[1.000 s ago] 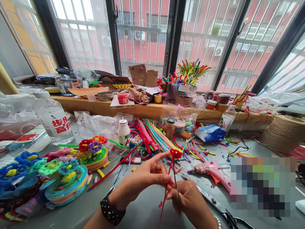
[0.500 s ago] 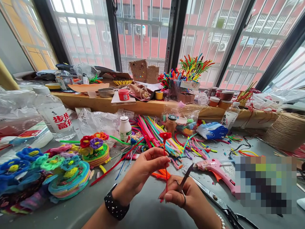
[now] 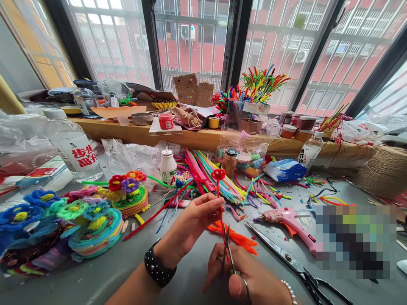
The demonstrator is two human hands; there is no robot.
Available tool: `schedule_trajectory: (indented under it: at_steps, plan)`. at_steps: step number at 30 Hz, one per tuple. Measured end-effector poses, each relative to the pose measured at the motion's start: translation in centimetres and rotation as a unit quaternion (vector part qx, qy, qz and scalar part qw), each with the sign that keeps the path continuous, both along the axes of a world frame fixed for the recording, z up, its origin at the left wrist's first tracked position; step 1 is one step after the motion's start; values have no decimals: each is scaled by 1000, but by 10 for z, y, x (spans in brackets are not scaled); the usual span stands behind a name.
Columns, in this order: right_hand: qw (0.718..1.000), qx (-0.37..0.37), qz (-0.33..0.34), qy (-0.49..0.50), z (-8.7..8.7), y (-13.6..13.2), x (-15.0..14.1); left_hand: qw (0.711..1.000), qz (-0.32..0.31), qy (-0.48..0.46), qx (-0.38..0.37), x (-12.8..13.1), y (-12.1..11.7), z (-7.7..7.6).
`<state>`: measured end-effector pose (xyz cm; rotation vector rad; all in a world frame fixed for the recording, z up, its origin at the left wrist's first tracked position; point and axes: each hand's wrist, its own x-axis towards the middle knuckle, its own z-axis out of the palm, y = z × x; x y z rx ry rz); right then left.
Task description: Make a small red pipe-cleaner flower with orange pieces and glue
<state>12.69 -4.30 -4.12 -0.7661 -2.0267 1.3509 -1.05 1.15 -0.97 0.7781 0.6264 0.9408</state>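
Note:
My left hand pinches the stem of a red pipe-cleaner flower, holding it upright with its looped head above my fingertips. In my right hand is a small pair of scissors, its blades pointing up and slightly parted around the lower stem. Whether the blades touch the stem I cannot tell. Right behind the scissors lie orange pipe cleaners on the grey table. My right fingers are partly blurred.
Large scissors and a pink glue gun lie at right. At left are finished pipe-cleaner flowers and a water bottle. Loose pipe cleaners, a small white bottle and a brown jar stand behind my hands.
The small scissors have swung upright, and their blades have come to the flower's lower stem. My right hand no longer pinches the stem's bottom end. The flower head has turned slightly.

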Motion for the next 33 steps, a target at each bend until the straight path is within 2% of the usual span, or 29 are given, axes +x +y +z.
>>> schedule_trajectory:
  at_steps: [8,15,19,26,33]
  plan:
    - [999,-20,37,35,-7,1,1,999,-27,24,11,6,-4,-1]
    - [999,-12,-1,53,-6,1,-1,1000,-7,20,14,7,-5,1]
    - [997,-47,-26,50,-7,2,-4,1000,16,11,14,7,-5,0]
    - [997,-60,-19,45,-9,1,-3,999,30,16,18,8,-5,-1]
    - [999,-43,-26,10,-13,-2,-2,999,33,28,18,9,-6,1]
